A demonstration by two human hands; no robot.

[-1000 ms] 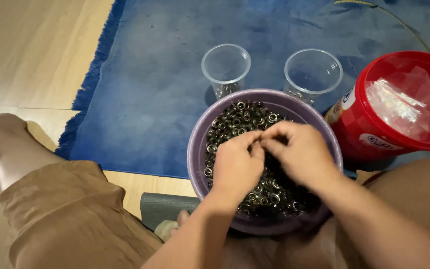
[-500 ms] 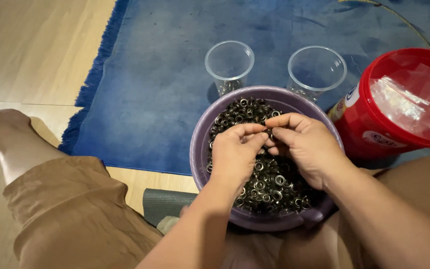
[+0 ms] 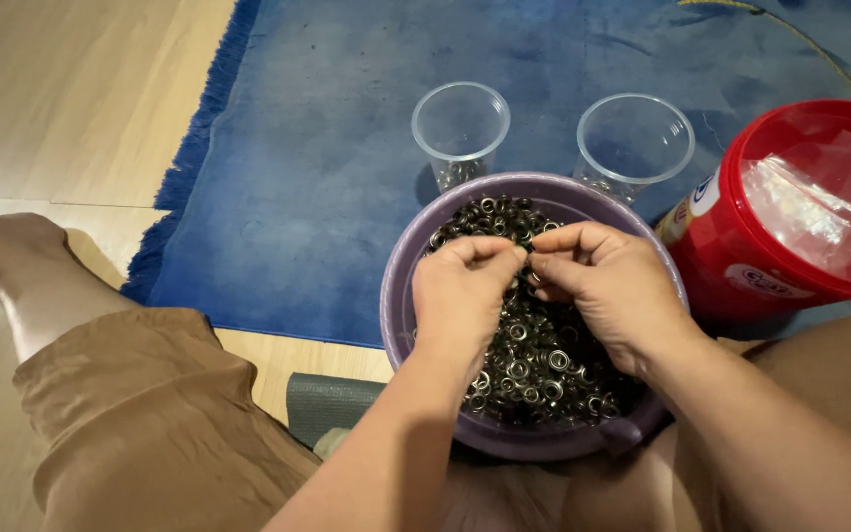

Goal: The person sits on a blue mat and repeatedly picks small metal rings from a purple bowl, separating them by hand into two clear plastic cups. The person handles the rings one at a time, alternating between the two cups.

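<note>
Both hands met fingertip to fingertip over the bowl: your left hand and right hand curled shut, pinching one ring between them, directly above the rings, cups just beyond.

Setting: a home, floor level. Pale wood-plank floor, blue fringed rug; person sits barelegged on the floor, household plastic bowl in lap.

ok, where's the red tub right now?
Head view, far right: the red tub stands on the blue rug, just right of the purple bowl and the right-hand clear cup.
</note>
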